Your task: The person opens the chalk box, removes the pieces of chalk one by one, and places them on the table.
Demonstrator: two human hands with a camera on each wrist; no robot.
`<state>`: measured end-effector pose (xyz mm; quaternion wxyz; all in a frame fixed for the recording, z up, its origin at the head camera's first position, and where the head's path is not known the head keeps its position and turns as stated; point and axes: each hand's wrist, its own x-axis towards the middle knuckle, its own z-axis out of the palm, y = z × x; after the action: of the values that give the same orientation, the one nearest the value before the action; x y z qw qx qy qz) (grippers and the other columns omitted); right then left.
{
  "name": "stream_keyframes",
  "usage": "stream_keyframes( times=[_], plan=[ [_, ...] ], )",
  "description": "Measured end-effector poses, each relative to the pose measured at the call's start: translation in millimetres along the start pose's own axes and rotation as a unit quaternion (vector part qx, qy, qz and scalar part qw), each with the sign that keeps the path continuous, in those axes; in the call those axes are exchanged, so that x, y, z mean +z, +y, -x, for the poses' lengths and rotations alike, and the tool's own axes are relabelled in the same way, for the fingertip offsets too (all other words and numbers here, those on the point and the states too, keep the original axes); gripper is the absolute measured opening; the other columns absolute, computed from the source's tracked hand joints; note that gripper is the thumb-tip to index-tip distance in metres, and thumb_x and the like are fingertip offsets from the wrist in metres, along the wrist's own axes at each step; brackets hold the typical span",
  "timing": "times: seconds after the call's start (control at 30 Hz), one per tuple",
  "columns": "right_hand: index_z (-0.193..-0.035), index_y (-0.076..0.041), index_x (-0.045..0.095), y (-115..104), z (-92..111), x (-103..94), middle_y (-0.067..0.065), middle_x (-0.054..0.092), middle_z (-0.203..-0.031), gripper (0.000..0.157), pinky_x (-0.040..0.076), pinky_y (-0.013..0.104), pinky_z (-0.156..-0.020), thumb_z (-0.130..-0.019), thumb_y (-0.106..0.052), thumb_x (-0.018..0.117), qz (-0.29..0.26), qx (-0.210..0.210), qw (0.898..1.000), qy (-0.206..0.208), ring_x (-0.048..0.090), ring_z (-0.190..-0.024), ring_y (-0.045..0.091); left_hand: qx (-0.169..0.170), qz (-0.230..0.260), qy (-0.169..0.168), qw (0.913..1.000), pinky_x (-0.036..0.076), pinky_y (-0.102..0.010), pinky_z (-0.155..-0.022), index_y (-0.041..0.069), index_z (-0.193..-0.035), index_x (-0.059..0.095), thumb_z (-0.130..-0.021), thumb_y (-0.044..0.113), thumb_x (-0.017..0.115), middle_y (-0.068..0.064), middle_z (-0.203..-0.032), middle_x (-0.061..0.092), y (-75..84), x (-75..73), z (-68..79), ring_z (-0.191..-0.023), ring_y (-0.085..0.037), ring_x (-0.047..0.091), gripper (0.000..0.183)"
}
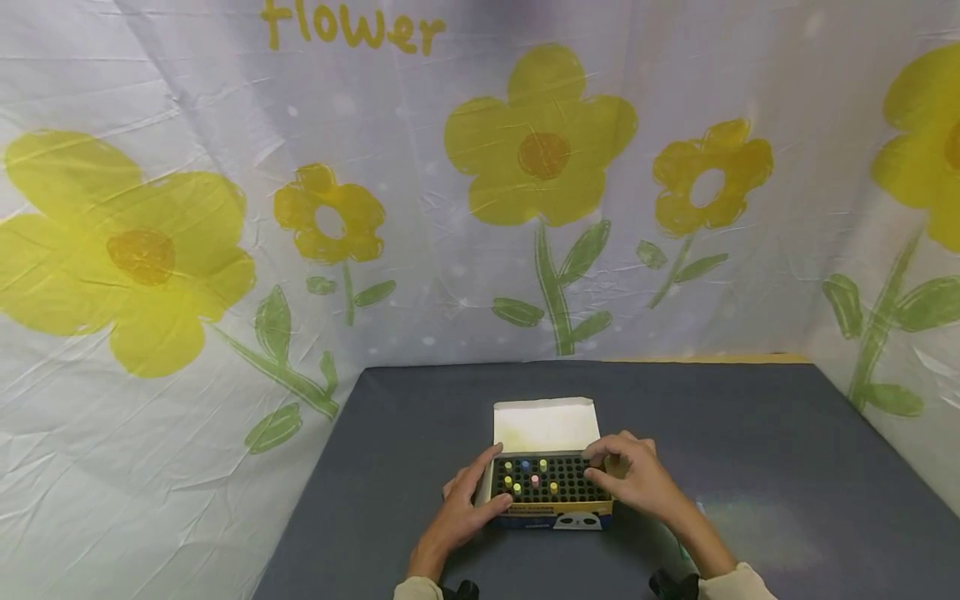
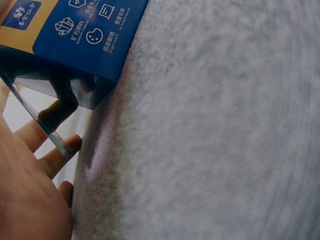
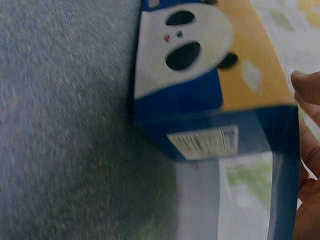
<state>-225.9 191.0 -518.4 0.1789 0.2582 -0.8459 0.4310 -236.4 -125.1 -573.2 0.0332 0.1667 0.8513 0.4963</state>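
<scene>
A blue and yellow chalk box with a panda face stands on the dark table, its white lid raised at the back. Inside is a black grid of holes, where several coloured chalk sticks show yellow, blue and pink tops. My left hand holds the box's left end, thumb at the front edge and a finger at the back corner. Over the right end of the grid is my right hand, its thumb and index fingertips close together. I cannot tell whether anything is between them.
A blue side flap sticks out from the box's right end, and a clear-edged flap hangs at the left end. Dark cloth covers the table. Behind it hangs a white curtain with yellow flowers.
</scene>
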Motion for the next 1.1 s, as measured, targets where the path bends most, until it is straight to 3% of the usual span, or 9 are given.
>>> stream_keyframes(
  times=[0.1, 0.27, 0.47, 0.73, 0.93, 1.1],
  plan=[
    [-0.099, -0.015, 0.074, -3.2, -3.6, 6.8, -0.009, 0.07, -0.085, 0.025, 0.015, 0.033, -0.081, -0.078, -0.005, 0.085, 0.02, -0.033, 0.999, -0.01, 0.049, -0.075, 0.011, -0.001, 0.0, 0.002, 1.0, 0.019, -0.068, -0.105, 0.048, -0.155, 0.036, -0.091, 0.044, 0.071, 0.001, -0.158, 0.046, -0.3, 0.0, -0.2, -0.141, -0.032, 0.042, 0.072],
    [-0.095, -0.02, 0.075, -10.3, -8.4, 15.1, -0.009, 0.072, -0.086, 0.024, 0.015, 0.039, -0.078, -0.077, -0.008, 0.087, 0.036, -0.057, 0.997, -0.037, 0.045, -0.075, 0.011, -0.005, 0.0, 0.003, 1.0, 0.021, -0.068, -0.104, 0.049, -0.154, 0.036, -0.091, 0.044, 0.071, 0.001, -0.157, 0.047, -0.9, -0.1, -0.3, -0.139, -0.031, 0.043, 0.072],
    [-0.093, -0.025, 0.077, -19.0, -12.3, 21.2, -0.011, 0.072, -0.09, 0.017, 0.014, 0.04, -0.078, -0.081, -0.015, 0.085, 0.042, -0.038, 0.995, -0.088, 0.042, -0.077, 0.008, 0.0, 0.002, 0.0, 1.0, 0.019, -0.068, -0.105, 0.049, -0.154, 0.036, -0.092, 0.043, 0.07, 0.002, -0.158, 0.047, -0.2, -0.2, -1.2, -0.14, -0.032, 0.042, 0.072],
    [-0.093, -0.023, 0.078, -23.9, -15.8, 25.8, -0.011, 0.073, -0.09, 0.017, 0.018, 0.036, -0.078, -0.08, -0.017, 0.086, 0.048, -0.045, 0.993, -0.1, 0.045, -0.077, 0.007, -0.007, 0.002, -0.005, 1.0, 0.019, -0.068, -0.105, 0.05, -0.155, 0.035, -0.092, 0.043, 0.07, 0.002, -0.158, 0.046, -0.7, -0.2, -2.1, -0.142, -0.032, 0.04, 0.072],
    [-0.097, -0.022, 0.078, -24.1, -15.5, 27.7, -0.011, 0.073, -0.092, 0.017, 0.022, 0.037, -0.081, -0.082, -0.015, 0.084, 0.022, -0.004, 0.99, -0.136, 0.048, -0.08, 0.006, -0.004, 0.0, -0.008, 1.0, 0.017, -0.067, -0.106, 0.049, -0.155, 0.034, -0.093, 0.043, 0.069, 0.001, -0.159, 0.046, -1.6, 0.0, -2.0, -0.143, -0.033, 0.04, 0.072],
    [-0.096, -0.022, 0.079, -23.7, -16.2, 27.9, -0.01, 0.074, -0.093, 0.016, 0.022, 0.039, -0.081, -0.082, -0.015, 0.084, 0.023, 0.002, 0.989, -0.144, 0.049, -0.081, 0.004, -0.003, -0.002, -0.006, 1.0, 0.016, -0.068, -0.107, 0.047, -0.156, 0.034, -0.092, 0.044, 0.07, 0.001, -0.159, 0.045, -1.5, 0.0, -0.8, -0.143, -0.033, 0.04, 0.073]
  ],
)
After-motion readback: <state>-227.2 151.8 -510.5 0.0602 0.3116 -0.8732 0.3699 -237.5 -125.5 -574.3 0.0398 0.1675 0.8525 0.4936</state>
